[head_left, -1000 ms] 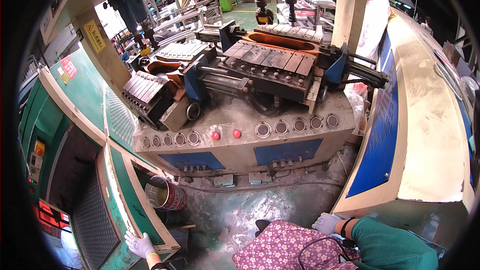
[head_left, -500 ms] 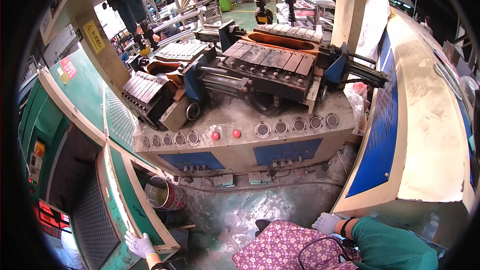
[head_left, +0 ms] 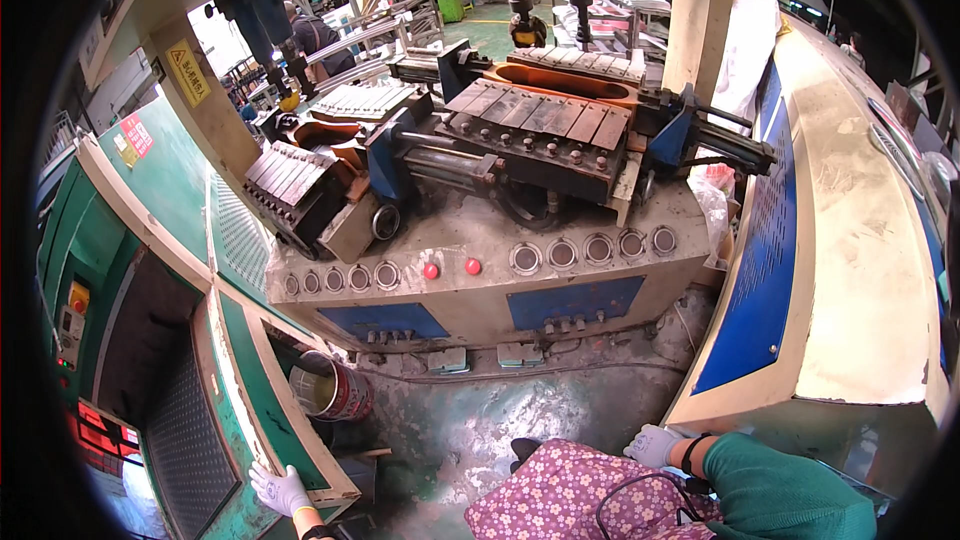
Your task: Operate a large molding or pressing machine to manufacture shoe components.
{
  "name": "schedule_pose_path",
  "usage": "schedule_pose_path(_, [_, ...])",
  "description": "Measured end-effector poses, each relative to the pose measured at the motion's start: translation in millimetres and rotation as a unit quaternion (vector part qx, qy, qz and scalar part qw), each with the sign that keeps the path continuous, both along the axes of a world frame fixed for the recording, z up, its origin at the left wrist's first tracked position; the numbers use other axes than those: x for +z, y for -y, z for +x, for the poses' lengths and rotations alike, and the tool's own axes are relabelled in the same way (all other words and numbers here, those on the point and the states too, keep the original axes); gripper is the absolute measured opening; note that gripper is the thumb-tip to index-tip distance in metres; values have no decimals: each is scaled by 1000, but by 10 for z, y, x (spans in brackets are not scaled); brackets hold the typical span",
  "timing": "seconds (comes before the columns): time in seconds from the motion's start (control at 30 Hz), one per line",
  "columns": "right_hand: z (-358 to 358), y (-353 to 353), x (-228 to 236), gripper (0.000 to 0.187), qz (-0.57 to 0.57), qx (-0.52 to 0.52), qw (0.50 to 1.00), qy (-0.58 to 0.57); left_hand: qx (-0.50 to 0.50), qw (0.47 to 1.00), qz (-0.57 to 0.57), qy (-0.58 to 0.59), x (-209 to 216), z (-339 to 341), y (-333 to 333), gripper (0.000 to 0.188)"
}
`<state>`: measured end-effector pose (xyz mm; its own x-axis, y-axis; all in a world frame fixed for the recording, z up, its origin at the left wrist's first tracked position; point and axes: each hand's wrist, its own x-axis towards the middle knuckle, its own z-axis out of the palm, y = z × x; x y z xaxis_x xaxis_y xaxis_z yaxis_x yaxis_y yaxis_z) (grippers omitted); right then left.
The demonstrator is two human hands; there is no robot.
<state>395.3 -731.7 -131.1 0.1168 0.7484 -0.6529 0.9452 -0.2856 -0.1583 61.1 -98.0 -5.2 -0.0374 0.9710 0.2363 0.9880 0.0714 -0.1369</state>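
My left hand (head_left: pixel 281 489), in a white glove, lies on the beige-edged corner of a green machine housing (head_left: pixel 240 390) at lower left. Its fingers are spread and hold nothing. At lower right my right hand (head_left: pixel 653 446), also gloved in white, is beside the lower corner of a beige and blue machine casing (head_left: pixel 745 410). Its fingers look curled; the palm side is hidden, so I cannot make out anything in them. In front of me stands a beige machine base (head_left: pixel 475 305) with two red push buttons (head_left: pixel 473 266) and several round dark buttons (head_left: pixel 562 256).
Two clamp fixtures with ridged plates (head_left: pixel 540 115) top the base; blue spindle heads (head_left: pixel 520 0) hang beyond them. A bucket (head_left: pixel 345 390) stands on the floor at left. Cables run along the base's foot. In the background is another person (head_left: pixel 320 40) near metal racks.
The person in the background at upper left has straightened up and shows more clearly by the racks. My hands and the machines stay in place.
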Motion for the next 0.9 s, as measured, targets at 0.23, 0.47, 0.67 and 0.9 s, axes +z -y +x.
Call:
schedule_pose_path(0.23, [-153, 182, -367, 16, 208, 22, 972, 107, -62, 995, -63, 41, 38, -59, -210, 94])
schedule_pose_path(0.47, [-8, -16, -406, 21, 123, 2, 983, 134, -297, 953, 59, -27, 459, -11, 125, 79])
schedule_pose_path(0.67, [-153, 143, -711, 21, 195, -81, 971, 114, -281, 958, -57, 10, 562, 42, 149, 87])
schedule_pose_path(0.9, [-181, 188, -660, 18, 237, -24, 962, 131, -258, 959, -118, -3, 672, 93, 140, 83])
